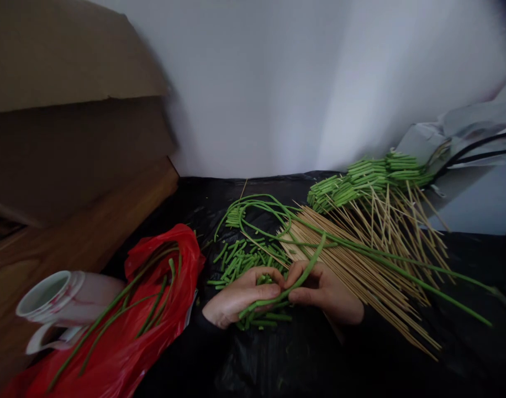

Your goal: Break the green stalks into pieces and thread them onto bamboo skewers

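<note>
Between both hands runs a long green garlic scape. My left hand is closed around its lower part, with thumb and fingers pinching the stem. My right hand pinches the same stem a short way to the right, and its free end rises above the fingers. Short cut scape pieces lie in a loose pile behind and beneath my hands. Long whole scapes curl behind them and stretch to the right, across a spread of thin wooden skewers.
Skewered scape pieces are stacked at the back right, beside a grey-white box. At left are a red plastic bag with more scapes and a white mug. Black plastic sheeting covers the surface; a cardboard box stands behind.
</note>
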`<state>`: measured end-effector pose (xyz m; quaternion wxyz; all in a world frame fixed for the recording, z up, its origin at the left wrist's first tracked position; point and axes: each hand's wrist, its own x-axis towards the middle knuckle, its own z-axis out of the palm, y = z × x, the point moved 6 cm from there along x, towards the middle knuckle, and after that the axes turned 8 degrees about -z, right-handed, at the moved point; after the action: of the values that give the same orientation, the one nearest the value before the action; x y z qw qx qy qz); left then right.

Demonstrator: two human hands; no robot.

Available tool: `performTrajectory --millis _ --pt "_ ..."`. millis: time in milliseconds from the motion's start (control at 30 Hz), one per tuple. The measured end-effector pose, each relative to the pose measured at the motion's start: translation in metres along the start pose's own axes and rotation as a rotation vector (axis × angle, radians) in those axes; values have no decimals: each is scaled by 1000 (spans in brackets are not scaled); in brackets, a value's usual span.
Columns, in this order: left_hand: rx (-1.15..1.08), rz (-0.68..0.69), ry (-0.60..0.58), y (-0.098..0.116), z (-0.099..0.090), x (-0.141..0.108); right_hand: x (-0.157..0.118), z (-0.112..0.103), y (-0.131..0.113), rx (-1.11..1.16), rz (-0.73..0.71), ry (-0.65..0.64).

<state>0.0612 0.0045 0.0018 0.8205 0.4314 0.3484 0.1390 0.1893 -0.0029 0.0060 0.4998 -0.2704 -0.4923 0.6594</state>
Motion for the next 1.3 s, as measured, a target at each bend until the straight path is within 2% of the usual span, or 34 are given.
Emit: performTrajectory --millis 133,300,367,467,867,1000,1300 --pt "73 -59 17 -1 -3 -2 0 -1 2 32 16 5" --pt "128 -34 -3 0 -2 -3 0 -17 -4 48 -34 169" --pt "121 -30 -16 0 0 -2 0 -20 -6 43 -41 199" --pt "105 -24 -37 2 3 -2 0 -20 -6 41 -31 181" --pt "250 -46 28 1 0 -3 0 -19 3 -21 -9 136" --pt "168 -8 78 -1 -4 0 1 -20 1 -6 -19 175" --pt "-266 192 201 1 -7 4 1 -24 2 -10 -74 256"
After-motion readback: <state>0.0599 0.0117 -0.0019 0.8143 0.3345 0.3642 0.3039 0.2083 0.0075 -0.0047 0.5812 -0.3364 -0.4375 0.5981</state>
